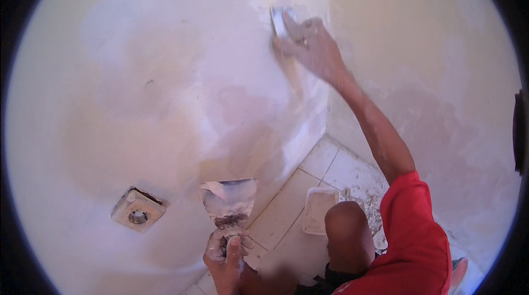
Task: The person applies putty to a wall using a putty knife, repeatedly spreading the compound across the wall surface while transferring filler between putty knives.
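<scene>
In my left hand (227, 253), low in the middle, is a wide putty knife (230, 198). Its blade points up, smeared with filler, and my fingers are closed round the handle. My right hand (315, 50) is stretched up toward the room corner, closed on a flat pale scraper (279, 23). The scraper lies against the patched wall (231, 63), where whitish and pinkish filler overlaps the yellowish paint. Motion blurs the right hand a little, and its grip hides most of the scraper's handle.
A wall socket (138, 213) sits tilted at the lower left, with a dark gap along its top. On the tiled floor (284, 201) stands a white tub (319, 212) by my knee (350, 229), with debris (361, 198) beside it. The right wall (408, 74) meets the patched one at a corner.
</scene>
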The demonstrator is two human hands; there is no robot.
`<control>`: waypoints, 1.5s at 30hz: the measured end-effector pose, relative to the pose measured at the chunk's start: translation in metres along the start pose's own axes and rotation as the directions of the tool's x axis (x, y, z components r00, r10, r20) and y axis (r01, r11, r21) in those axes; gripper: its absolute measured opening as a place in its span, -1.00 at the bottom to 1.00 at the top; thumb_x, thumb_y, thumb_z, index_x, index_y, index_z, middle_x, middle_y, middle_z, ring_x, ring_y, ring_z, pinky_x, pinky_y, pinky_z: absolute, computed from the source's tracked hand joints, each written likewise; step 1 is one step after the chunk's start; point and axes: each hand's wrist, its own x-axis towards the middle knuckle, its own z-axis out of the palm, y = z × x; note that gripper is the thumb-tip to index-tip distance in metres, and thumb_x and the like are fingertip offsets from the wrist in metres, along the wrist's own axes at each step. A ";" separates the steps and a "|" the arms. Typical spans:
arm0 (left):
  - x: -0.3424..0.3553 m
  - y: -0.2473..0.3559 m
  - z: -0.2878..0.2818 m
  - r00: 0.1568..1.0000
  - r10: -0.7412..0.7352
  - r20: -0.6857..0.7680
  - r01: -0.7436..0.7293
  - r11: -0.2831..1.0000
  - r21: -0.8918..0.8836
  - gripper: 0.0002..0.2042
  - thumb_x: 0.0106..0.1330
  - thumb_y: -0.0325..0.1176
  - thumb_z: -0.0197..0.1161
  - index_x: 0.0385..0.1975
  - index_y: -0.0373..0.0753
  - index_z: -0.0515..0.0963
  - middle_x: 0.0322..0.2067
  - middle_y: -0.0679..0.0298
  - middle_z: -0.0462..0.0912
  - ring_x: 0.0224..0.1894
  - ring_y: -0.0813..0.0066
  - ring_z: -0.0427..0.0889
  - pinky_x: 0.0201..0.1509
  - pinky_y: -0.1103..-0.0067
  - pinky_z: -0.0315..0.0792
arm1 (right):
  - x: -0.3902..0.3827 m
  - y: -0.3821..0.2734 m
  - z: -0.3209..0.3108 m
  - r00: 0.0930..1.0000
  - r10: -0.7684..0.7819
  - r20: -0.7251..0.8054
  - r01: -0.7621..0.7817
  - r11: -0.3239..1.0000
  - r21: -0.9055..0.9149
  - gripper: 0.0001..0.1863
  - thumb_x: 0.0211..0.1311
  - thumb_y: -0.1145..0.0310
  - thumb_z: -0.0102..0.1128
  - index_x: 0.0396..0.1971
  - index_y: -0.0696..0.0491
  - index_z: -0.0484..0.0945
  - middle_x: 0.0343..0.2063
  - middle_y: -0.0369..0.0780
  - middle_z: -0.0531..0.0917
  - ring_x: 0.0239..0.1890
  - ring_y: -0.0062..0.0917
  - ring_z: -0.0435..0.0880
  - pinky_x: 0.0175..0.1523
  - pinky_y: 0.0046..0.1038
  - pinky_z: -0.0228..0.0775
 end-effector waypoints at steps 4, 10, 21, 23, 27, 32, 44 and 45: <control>0.004 -0.003 -0.005 1.000 0.000 0.029 -0.001 1.000 0.010 -0.69 0.32 -0.24 0.28 -0.20 -0.43 0.49 -0.41 0.13 0.65 -0.54 0.49 0.59 -0.51 0.61 0.44 | -0.043 0.022 -0.012 0.996 -0.062 0.068 0.070 0.991 -0.115 -0.26 0.22 -0.09 0.16 0.28 0.09 0.38 -0.27 -0.06 0.63 -0.33 -0.47 0.63 -0.07 -0.41 0.46; 0.001 -0.005 -0.007 0.996 -0.035 0.081 0.040 0.998 -0.056 -0.74 0.35 -0.40 0.20 -0.11 -0.48 0.47 -0.35 0.13 0.65 -0.46 0.57 0.57 -0.40 0.67 0.40 | 0.039 0.022 -0.020 0.998 0.055 -0.020 -0.053 0.994 0.100 -0.37 0.24 -0.06 0.18 0.28 -0.13 0.43 -0.09 -0.07 0.52 -0.31 -0.39 0.66 -0.03 -0.40 0.47; -0.002 0.003 -0.007 0.994 -0.104 0.043 0.105 0.994 -0.027 -0.71 0.36 -0.36 0.23 -0.05 -0.44 0.48 -0.35 0.18 0.66 -0.44 0.62 0.55 -0.38 0.69 0.41 | -0.074 0.041 -0.004 0.936 0.155 0.316 -0.165 0.986 0.007 -0.39 0.20 0.02 0.26 0.27 -0.19 0.45 -0.01 -0.12 0.46 -0.08 -0.36 0.58 0.02 -0.35 0.48; -0.003 0.004 -0.004 0.995 -0.099 0.030 0.099 0.995 -0.024 -0.71 0.37 -0.35 0.23 -0.05 -0.44 0.48 -0.32 0.18 0.66 -0.42 0.60 0.57 -0.37 0.68 0.42 | -0.065 0.025 -0.011 0.991 0.038 0.128 -0.049 0.996 0.081 -0.42 0.22 0.04 0.26 0.25 -0.15 0.48 -0.03 -0.16 0.49 -0.18 -0.44 0.61 -0.03 -0.37 0.50; -0.004 0.004 -0.005 0.995 -0.087 0.043 0.088 0.996 -0.015 -0.71 0.37 -0.35 0.23 -0.05 -0.44 0.48 -0.27 0.16 0.66 -0.37 0.55 0.62 -0.36 0.67 0.43 | -0.031 -0.041 -0.019 0.993 -0.115 -0.035 0.118 0.989 0.084 -0.42 0.22 0.02 0.26 0.23 -0.13 0.50 -0.03 -0.18 0.49 -0.23 -0.46 0.62 -0.05 -0.38 0.50; -0.005 0.008 0.003 0.996 -0.091 0.022 0.091 0.996 -0.012 -0.71 0.37 -0.36 0.22 -0.05 -0.44 0.48 -0.27 0.14 0.67 -0.37 0.54 0.62 -0.37 0.67 0.42 | 0.009 -0.078 -0.015 0.997 0.050 0.065 -0.059 0.987 0.149 -0.36 0.16 -0.07 0.28 0.22 -0.12 0.50 -0.04 -0.13 0.48 -0.10 -0.43 0.59 -0.04 -0.36 0.49; -0.008 0.019 0.009 0.996 -0.083 -0.037 0.084 0.996 0.016 -0.72 0.38 -0.37 0.22 -0.05 -0.45 0.47 -0.25 0.10 0.68 -0.39 0.57 0.62 -0.37 0.68 0.41 | -0.108 -0.078 0.034 0.954 -0.295 0.055 0.298 0.953 -0.053 -0.29 0.08 0.02 0.35 0.28 -0.18 0.41 -0.02 -0.04 0.42 -0.08 -0.25 0.52 -0.13 -0.24 0.45; -0.009 0.017 0.008 0.995 -0.090 -0.047 0.091 0.996 0.015 -0.72 0.38 -0.38 0.22 -0.05 -0.46 0.48 -0.25 0.11 0.68 -0.40 0.57 0.61 -0.37 0.68 0.41 | -0.120 -0.074 0.032 0.945 -0.318 0.082 0.321 0.946 -0.030 -0.30 0.07 0.06 0.36 0.27 -0.17 0.43 -0.02 -0.04 0.43 -0.07 -0.25 0.52 -0.10 -0.23 0.45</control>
